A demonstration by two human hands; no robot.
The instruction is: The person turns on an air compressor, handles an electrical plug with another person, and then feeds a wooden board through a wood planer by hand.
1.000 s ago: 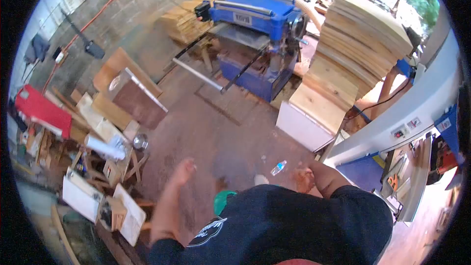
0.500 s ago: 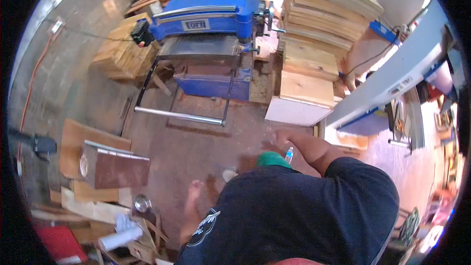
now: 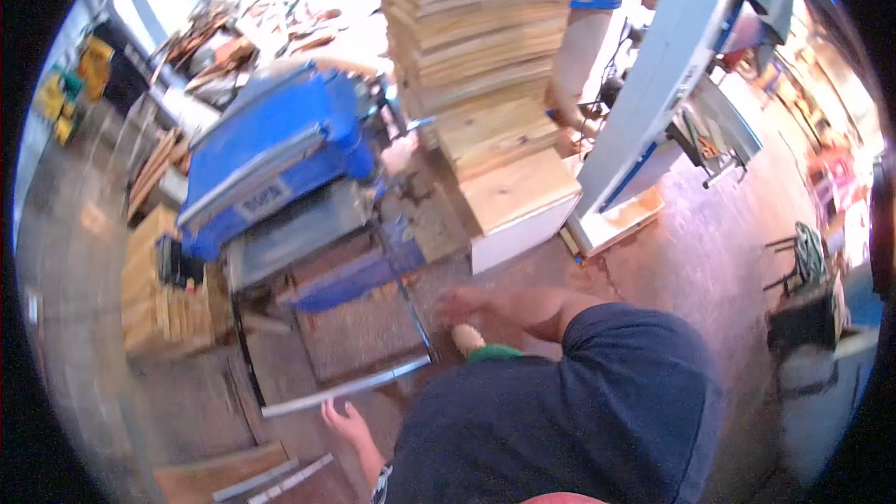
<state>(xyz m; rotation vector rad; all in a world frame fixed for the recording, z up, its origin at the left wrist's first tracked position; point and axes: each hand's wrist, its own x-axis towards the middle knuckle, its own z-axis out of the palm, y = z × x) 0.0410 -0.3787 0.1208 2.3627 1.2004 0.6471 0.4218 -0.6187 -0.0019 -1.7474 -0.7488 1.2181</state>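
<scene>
Left hand near the metal bar

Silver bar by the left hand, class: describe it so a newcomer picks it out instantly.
Find the big blue machine. Two dark rails reach out from it; the silver bar joins their outer ends beside the left hand, and its pale shine sets it apart from them.

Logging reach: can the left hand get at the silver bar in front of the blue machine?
Probably yes: the left hand is open and appears close beside the silver bar, with nothing visible between them. Depth is hard to judge from one view.
</scene>
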